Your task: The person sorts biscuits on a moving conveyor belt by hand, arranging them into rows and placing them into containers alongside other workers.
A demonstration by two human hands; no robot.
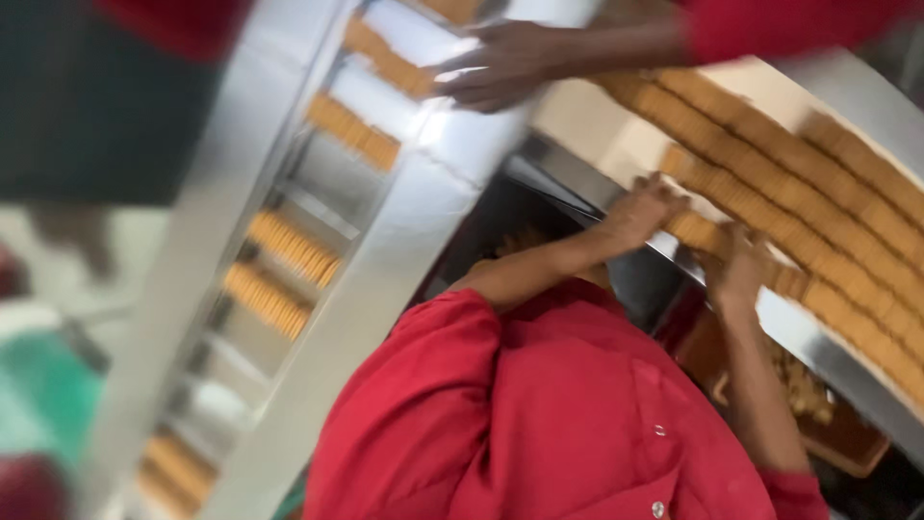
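The view is tilted and blurred. Long rows of golden-brown biscuits point(799, 193) stand on edge on a pale conveyor belt point(577, 120) at the right. My left hand point(643, 210) and my right hand point(736, 270) reach out of red sleeves to the near row. They press from either side on a short stack of biscuits point(697, 231) between them. Another person's hand point(496, 65), also in a red sleeve, comes in from the upper right. It rests on a shiny steel frame point(423, 183) beside more biscuits.
The steel frame runs diagonally through the middle. To its left, a metal chute point(318, 207) carries short biscuit stacks point(289, 246). A brown tray point(847, 438) with loose biscuits sits under the belt at the lower right. A dark-clothed person stands at the upper left.
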